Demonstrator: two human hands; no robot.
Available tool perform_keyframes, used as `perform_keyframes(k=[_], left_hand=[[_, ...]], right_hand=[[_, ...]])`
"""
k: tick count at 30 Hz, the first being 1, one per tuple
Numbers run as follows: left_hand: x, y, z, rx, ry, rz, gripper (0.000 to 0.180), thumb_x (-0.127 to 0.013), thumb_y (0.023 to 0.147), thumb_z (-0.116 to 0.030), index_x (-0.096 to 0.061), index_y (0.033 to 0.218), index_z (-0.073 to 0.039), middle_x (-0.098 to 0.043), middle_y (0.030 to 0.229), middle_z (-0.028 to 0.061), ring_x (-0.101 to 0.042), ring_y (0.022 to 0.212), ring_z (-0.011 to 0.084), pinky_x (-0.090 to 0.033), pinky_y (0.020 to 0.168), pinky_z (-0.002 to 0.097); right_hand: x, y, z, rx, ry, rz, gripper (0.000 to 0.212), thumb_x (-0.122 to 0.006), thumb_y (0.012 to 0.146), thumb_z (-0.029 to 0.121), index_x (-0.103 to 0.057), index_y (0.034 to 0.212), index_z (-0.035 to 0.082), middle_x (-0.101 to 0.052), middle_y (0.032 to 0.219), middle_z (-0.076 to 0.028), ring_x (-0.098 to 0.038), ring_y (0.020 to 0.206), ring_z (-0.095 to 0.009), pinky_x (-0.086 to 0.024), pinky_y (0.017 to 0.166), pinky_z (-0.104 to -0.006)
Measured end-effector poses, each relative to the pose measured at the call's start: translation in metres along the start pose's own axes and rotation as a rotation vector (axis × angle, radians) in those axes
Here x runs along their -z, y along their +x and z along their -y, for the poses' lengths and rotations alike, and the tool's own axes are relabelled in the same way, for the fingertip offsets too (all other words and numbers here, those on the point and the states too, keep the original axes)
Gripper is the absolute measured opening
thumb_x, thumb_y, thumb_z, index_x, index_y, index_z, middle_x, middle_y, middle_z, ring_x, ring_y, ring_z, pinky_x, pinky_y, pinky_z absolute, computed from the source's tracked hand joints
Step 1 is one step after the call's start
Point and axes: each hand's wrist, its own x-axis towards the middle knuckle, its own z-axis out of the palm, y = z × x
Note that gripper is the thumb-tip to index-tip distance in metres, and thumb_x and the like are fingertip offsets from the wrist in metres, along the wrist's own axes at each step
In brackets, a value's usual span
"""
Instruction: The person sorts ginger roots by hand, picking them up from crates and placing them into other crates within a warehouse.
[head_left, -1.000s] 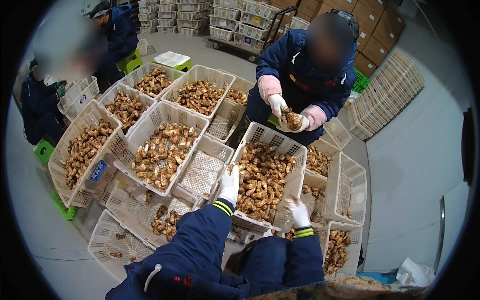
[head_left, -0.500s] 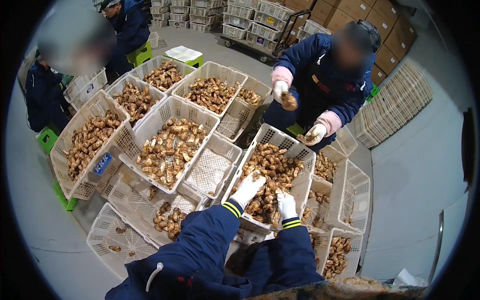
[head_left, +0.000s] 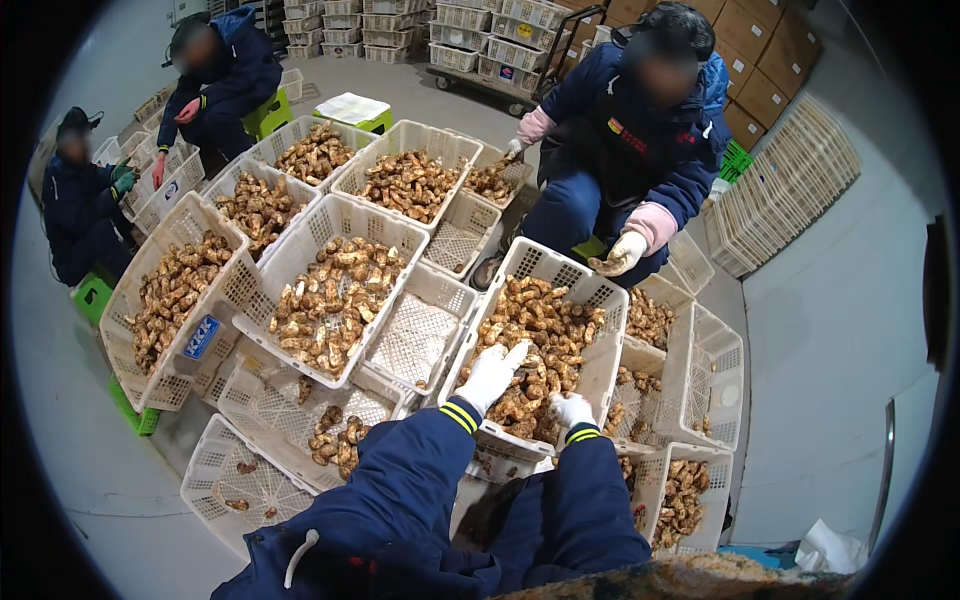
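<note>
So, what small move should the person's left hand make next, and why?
Perhaps close the left white-gloved hand on one brown, stubby mushroom: its fingers look extended over the white, perforated plastic crate, with no mushroom visibly gripped.

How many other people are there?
3: one person at upper right beyond a mushroom crate, a second person at upper left, and a third person nearer the left edge. More may be hidden.
</note>
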Motion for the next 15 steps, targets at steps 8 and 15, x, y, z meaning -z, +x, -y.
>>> perform_keyframes(k=[8,15], left_hand=[[0.013,0.01,0.041,0.043,-0.422,-0.053,0.06,-0.071,0.086,-0.015,-0.041,0.134,0.008,-0.062,0.112,0.0093,-0.063,0.092,0.0118,-0.052,0.078,0.0233],[0.033,-0.015,-0.011,0.195,0.342,0.203,0.09,-0.068,0.081,-0.05,-0.036,0.14,0.01,-0.048,0.137,0.0272,-0.048,0.128,0.0324,-0.038,0.106,0.0345]], right_hand=[[0.009,-0.051,0.114,0.081,-0.177,0.156,0.078,-0.064,0.08,0.056,-0.054,0.128,-0.003,-0.059,0.126,-0.024,-0.056,0.118,-0.034,-0.044,0.1,-0.0363],[0.044,-0.083,0.127,0.265,0.141,-0.054,0.053,-0.069,0.082,0.043,-0.064,0.11,-0.002,-0.07,0.097,-0.018,-0.066,0.089,-0.028,-0.05,0.079,-0.0359]])
